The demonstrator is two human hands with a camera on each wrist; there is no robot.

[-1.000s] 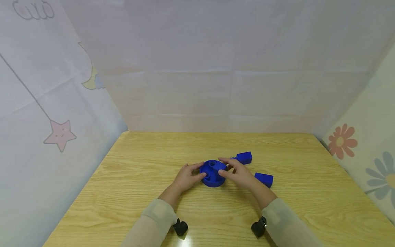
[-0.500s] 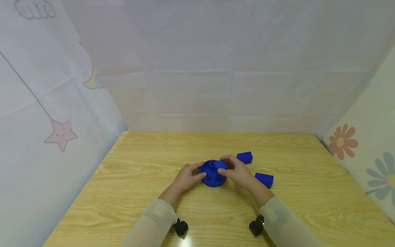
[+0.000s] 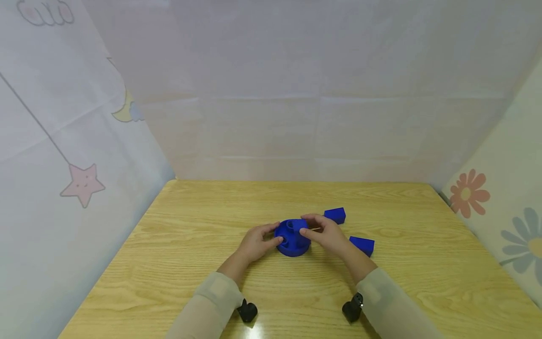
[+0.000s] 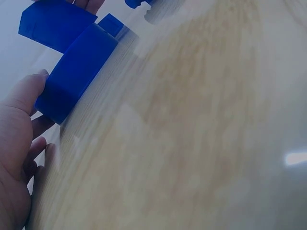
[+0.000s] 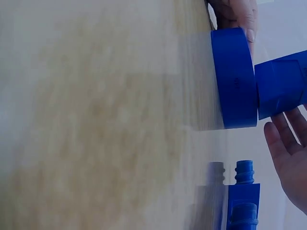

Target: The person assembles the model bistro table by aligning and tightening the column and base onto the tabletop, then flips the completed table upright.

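Note:
A round blue base (image 3: 292, 246) with holes in its top sits on the wooden table (image 3: 195, 221). My left hand (image 3: 273, 234) grips the base's left side, thumb in front and fingers behind. My right hand (image 3: 306, 225) pinches a small blue block (image 3: 298, 224) that stands on the top right of the base. In the left wrist view the thumb (image 4: 24, 93) lies against the base (image 4: 76, 72), with the block (image 4: 55, 24) above it. The right wrist view shows the base (image 5: 235, 79) edge-on, the block (image 5: 280, 91) against it and my fingers (image 5: 288, 153) beside it.
Two more blue pieces lie to the right of the base: one behind my right hand (image 3: 336, 215), which shows threaded pegs (image 5: 242, 196) in the right wrist view, and one nearer (image 3: 362, 245). Patterned cloth walls enclose the table on three sides.
My right hand has shifted slightly left with the small block, bringing it closer over the base's top. The left hand has kept its hold on the base.

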